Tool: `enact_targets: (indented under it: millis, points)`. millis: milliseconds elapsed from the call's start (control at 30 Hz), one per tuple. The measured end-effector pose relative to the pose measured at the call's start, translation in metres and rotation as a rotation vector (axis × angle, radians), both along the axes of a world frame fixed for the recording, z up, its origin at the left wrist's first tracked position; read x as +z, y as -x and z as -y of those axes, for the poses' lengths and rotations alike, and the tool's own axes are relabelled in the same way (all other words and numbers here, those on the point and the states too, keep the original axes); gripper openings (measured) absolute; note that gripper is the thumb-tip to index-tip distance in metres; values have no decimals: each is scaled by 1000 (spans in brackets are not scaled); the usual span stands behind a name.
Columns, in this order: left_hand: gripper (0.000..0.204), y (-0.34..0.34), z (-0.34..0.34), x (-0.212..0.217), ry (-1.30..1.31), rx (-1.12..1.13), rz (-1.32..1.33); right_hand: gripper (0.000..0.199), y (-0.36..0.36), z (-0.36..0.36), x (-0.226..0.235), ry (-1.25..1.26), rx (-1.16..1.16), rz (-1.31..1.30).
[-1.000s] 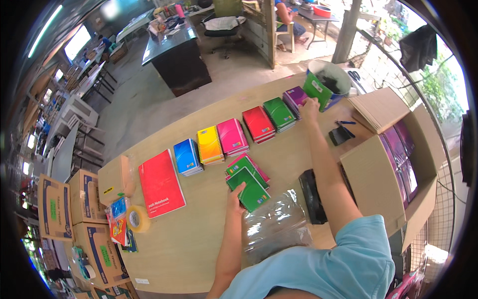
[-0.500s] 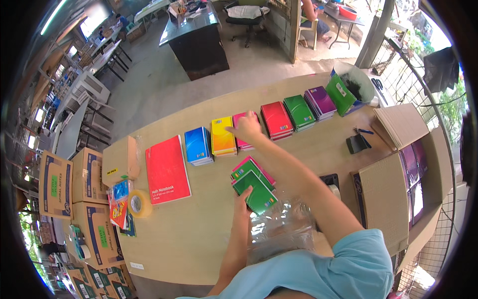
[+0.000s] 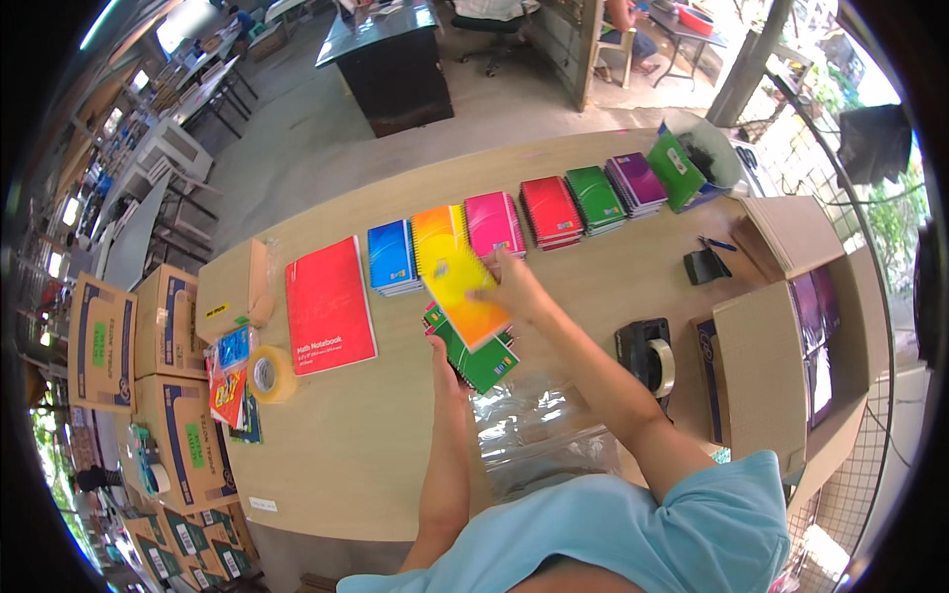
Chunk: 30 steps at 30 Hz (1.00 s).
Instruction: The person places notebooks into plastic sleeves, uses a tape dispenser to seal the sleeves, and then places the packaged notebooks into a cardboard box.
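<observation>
My right hand point(image 3: 512, 287) grips a yellow-orange spiral notebook point(image 3: 465, 293) and holds it tilted just above a small stack topped by a green notebook point(image 3: 482, 362). My left hand point(image 3: 442, 356) rests at the left edge of that stack. Behind them runs a row of notebook stacks on the wooden table point(image 3: 346, 435): blue point(image 3: 391, 257), yellow point(image 3: 437, 229), pink point(image 3: 492, 222), red point(image 3: 550, 210), green point(image 3: 595, 198) and purple point(image 3: 638, 182).
A large red notebook point(image 3: 328, 304) lies at the left, with a tape roll point(image 3: 267, 374) beside it. A black tape dispenser point(image 3: 647, 352) and open cardboard boxes point(image 3: 781, 366) stand at the right. Clear plastic wrap point(image 3: 539, 425) lies near me. Cartons point(image 3: 148, 366) are stacked left of the table.
My right hand drew back from the far green stack to the yellow one, took a yellow-orange notebook and brought it over the near stack. My left hand stayed put.
</observation>
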<state>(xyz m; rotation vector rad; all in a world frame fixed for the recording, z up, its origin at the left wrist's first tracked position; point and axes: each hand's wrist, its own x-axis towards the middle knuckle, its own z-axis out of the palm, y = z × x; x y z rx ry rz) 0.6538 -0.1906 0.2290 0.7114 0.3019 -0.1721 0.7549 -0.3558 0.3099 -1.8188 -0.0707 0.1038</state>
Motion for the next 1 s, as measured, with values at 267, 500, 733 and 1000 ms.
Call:
enact_targets:
  millis: [267,500,733,1000]
  points:
    - [51,9,18,9,63,-97,-12,17,-38,125,-4,335,-512,290]
    - [50,22,27,2,46,-149,-38,43,-139,292,-33,897,-1338,-351]
    - [47,26,39,19,-47,-86,-2,33,-48,238,25,3,-857,349]
    - [45,83,36,46,17,-184,57,36,157,110,108,-151,274,-8]
